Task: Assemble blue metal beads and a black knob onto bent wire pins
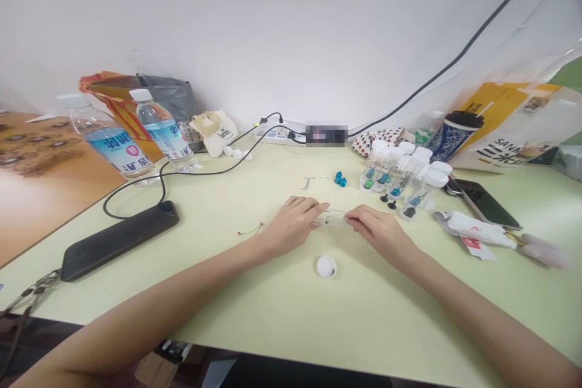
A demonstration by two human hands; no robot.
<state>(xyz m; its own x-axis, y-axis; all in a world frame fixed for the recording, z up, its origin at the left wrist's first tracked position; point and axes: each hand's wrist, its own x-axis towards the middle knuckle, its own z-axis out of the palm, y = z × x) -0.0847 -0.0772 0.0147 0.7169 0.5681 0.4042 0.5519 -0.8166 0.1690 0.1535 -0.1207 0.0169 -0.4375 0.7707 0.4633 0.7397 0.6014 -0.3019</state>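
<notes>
Both my hands hold a small clear plastic tube (334,217) level above the pale green desk (291,309). My left hand (291,224) grips one end with its fingertips, and my right hand (379,233) pinches the other end. A white round cap (326,267) lies on the desk just below the tube. Beyond my hands are a small metal T-shaped piece (309,181) and several blue beads (341,179). A thin wire with tiny ends (250,229) lies left of my left hand.
Several clear capped vials (400,179) stand at the back right, next to a phone (484,203) and crumpled white packaging (473,231). A dark power bank (119,239) with a cable lies left. Two water bottles (159,127) and a power strip (277,133) sit behind.
</notes>
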